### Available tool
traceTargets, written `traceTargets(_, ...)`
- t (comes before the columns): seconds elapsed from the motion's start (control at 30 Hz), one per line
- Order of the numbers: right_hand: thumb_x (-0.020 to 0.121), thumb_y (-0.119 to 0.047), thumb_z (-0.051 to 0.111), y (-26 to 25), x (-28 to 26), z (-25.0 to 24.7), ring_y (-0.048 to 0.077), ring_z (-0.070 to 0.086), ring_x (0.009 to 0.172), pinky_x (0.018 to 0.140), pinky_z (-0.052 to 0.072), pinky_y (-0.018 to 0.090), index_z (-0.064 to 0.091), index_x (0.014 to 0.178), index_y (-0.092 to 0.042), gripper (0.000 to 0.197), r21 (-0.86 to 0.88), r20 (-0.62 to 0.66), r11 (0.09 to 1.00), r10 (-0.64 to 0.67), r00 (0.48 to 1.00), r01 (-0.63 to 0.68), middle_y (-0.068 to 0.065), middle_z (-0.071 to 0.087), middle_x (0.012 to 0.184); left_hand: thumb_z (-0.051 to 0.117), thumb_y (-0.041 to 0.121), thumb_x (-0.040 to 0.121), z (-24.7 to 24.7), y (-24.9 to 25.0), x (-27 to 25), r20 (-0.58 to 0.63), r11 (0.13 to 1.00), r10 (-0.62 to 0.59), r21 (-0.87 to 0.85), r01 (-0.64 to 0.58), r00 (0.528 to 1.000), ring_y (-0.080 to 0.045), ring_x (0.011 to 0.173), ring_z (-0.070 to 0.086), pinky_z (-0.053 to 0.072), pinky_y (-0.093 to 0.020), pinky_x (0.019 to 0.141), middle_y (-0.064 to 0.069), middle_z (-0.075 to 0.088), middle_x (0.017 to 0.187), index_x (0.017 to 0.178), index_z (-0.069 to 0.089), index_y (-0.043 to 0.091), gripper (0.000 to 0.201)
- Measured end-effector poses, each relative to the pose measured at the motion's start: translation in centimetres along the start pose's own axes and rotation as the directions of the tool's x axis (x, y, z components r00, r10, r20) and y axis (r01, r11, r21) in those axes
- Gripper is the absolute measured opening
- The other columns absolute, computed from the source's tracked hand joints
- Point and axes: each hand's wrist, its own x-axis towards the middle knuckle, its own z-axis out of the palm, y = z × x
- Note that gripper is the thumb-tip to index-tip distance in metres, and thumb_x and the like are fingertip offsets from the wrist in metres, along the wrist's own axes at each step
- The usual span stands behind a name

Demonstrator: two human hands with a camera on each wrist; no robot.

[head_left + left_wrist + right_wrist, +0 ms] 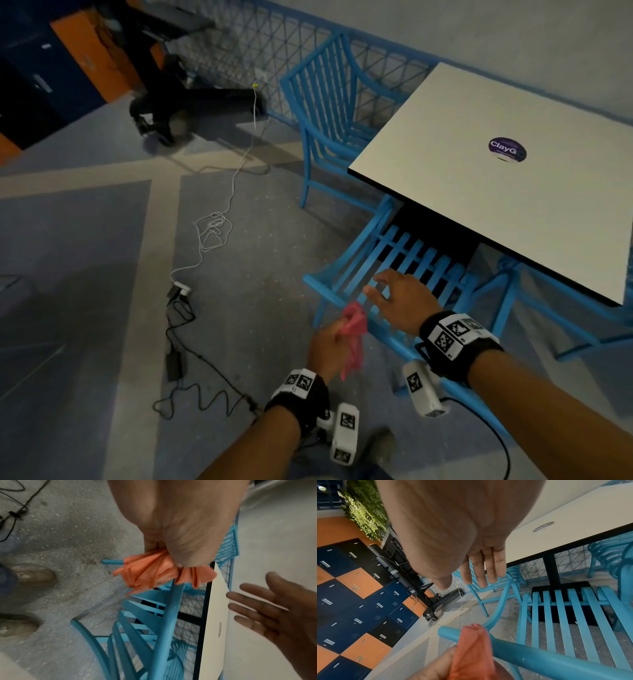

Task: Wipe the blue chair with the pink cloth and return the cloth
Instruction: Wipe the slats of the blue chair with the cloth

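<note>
The blue slatted chair [407, 257] is tucked under the table, just in front of me. My left hand [329, 337] grips the bunched pink cloth [354, 323] beside the left end of the chair's top rail [169, 622]; the cloth [150, 573] hangs from my fist. My right hand [385, 291] hovers open with its fingers spread over the chair's slats and holds nothing. The right wrist view shows its straight fingers [479, 569] above the seat slats [573, 615], with the cloth [472, 650] against the rail [547, 658].
A white table [445, 154] stands over the chair. A second blue chair [329, 102] and a blue lattice fence [274, 44] lie beyond. White and black cables [212, 229] with an adapter [174, 366] trail on the floor at left. A black wheeled stand [191, 102] is further off.
</note>
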Motion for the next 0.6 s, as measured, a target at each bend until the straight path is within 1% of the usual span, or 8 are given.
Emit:
traceTargets(0.07,0.094,-0.064,0.039,0.2,0.2,0.1,0.022,0.057,0.119,0.097,0.047,0.038,0.055,0.132,-0.019,0.061,0.006,0.005,1.0,0.001,1.0,-0.001,0.003,0.061,0.134,0.065,0.056,0.088,0.1,-0.3,-0.8,0.125,0.996,0.034,0.073,-0.044,0.992,-0.015,0.089,0.076,0.061,-0.041,0.089,0.002,0.079,0.094,0.094,0.077,0.043,0.019)
traceTargets(0.13,0.092,-0.068,0.036,0.5,0.3,0.2,0.02,0.059,0.113,0.095,0.049,0.04,0.057,0.127,-0.022,0.062,0.008,-0.001,1.0,0.007,1.0,-0.007,0.002,0.062,0.132,0.065,0.065,0.074,-1.0,-0.7,-0.6,0.156,0.998,0.033,0.05,-0.042,0.987,-0.015,0.095,0.076,0.062,-0.032,0.085,0.002,0.08,0.103,0.096,0.077,0.051,0.029)
traceTargets(0.23,0.092,-0.068,0.034,1.1,0.2,0.4,0.018,0.061,0.1,0.089,0.051,0.041,0.057,0.121,-0.027,0.055,0.003,-0.002,1.0,0.016,1.0,-0.016,0.002,0.065,0.123,0.064,0.061,0.09,-4.7,-0.2,0.3,-0.046,1.0,-0.013,0.003,0.013,0.999,-0.017,0.081,0.078,0.062,-0.03,0.068,-0.002,0.08,0.09,0.098,0.078,0.037,0.029)
traceTargets(0.33,0.092,-0.068,0.03,1.5,-0.1,0.6,0.02,0.06,0.105,0.088,0.051,0.04,0.056,0.127,-0.026,0.061,0.004,0.008,1.0,0.023,1.0,-0.023,0.003,0.065,0.125,0.064,0.032,0.099,-9.0,0.0,2.5,-0.316,0.997,-0.005,-0.069,-0.018,0.949,-0.016,0.069,0.075,0.054,-0.02,0.053,-0.008,0.08,0.089,0.098,0.078,0.031,0.014)
traceTargets(0.4,0.092,-0.068,0.031,1.7,-0.2,0.8,0.02,0.06,0.105,0.086,0.051,0.039,0.056,0.128,-0.025,0.061,0.01,0.014,1.0,0.029,0.999,-0.029,0.003,0.064,0.126,0.058,0.013,0.1,-10.2,0.1,4.1,-0.377,0.997,0.003,-0.069,-0.031,0.926,-0.017,0.075,0.074,0.052,-0.013,0.054,-0.006,0.08,0.097,0.111,0.077,0.031,0.029)
traceTargets(0.47,0.092,-0.067,0.031,1.7,-0.3,1.0,0.019,0.06,0.105,0.085,0.051,0.038,0.056,0.128,-0.025,0.061,0.008,0.013,1.0,0.026,1.0,-0.026,0.003,0.063,0.127,0.061,0.009,0.097,-9.4,0.4,4.8,-0.336,0.985,-0.027,-0.171,-0.033,0.941,-0.032,0.081,0.077,0.062,-0.03,0.063,-0.008,0.08,0.092,0.11,0.079,0.029,0.029)
traceTargets(0.53,0.092,-0.068,0.031,1.6,-0.5,1.1,0.019,0.06,0.107,0.087,0.052,0.038,0.056,0.129,-0.024,0.062,0.0,0.011,1.0,0.022,1.0,-0.022,0.003,0.062,0.131,0.063,0.015,0.099,-7.2,0.5,5.3,-0.262,0.964,-0.051,-0.266,-0.022,0.964,-0.031,0.076,0.079,0.065,-0.045,0.064,-0.012,0.08,0.092,0.108,0.079,0.027,0.022)
traceTargets(0.6,0.09,-0.072,0.029,1.8,-0.7,1.2,0.019,0.06,0.111,0.09,0.051,0.038,0.056,0.13,-0.023,0.068,-0.002,0.003,1.0,0.022,1.0,-0.022,0.002,0.061,0.133,0.056,0.015,0.103,-4.6,0.3,5.7,-0.272,0.95,-0.049,-0.309,-0.039,0.961,-0.014,0.065,0.077,0.061,-0.031,0.052,-0.013,0.079,0.103,0.118,0.076,0.021,0.025)
